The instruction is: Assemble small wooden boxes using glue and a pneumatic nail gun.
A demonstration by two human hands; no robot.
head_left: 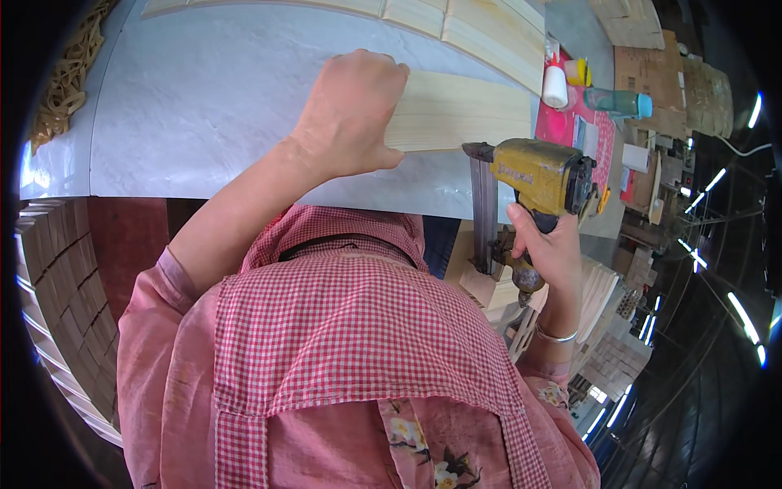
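- Pale marbled table (204, 98) spreads under the work, with a tangle of tan bands (72, 85) at its left end.
- Long wooden panels (493, 41) lie along its far side.
- A light wooden board (468, 114) is over the table, between the person and those panels, running rightward from the left hand.
- The left hand (350, 110) covers the board's left end, its fingers folded together around it and the thumb at the near edge; the fingertips are hidden.
- The right hand (558, 254) has its fingers clamped on the handle of a yellow and black nail gun (533, 167), whose nose is at the board's near edge, toward the right end. Whether the nose touches the wood, I cannot tell.
- A silvery bracelet (556, 335) circles the right wrist.
- Past the board's right end stand a white bottle (555, 88) with a red tip and a yellow tub (581, 72), near a blue-green bottle (617, 103).
- Stacked wooden blocks (61, 261) fill the lower left.
- The person wears a red-and-white checked apron (350, 326).
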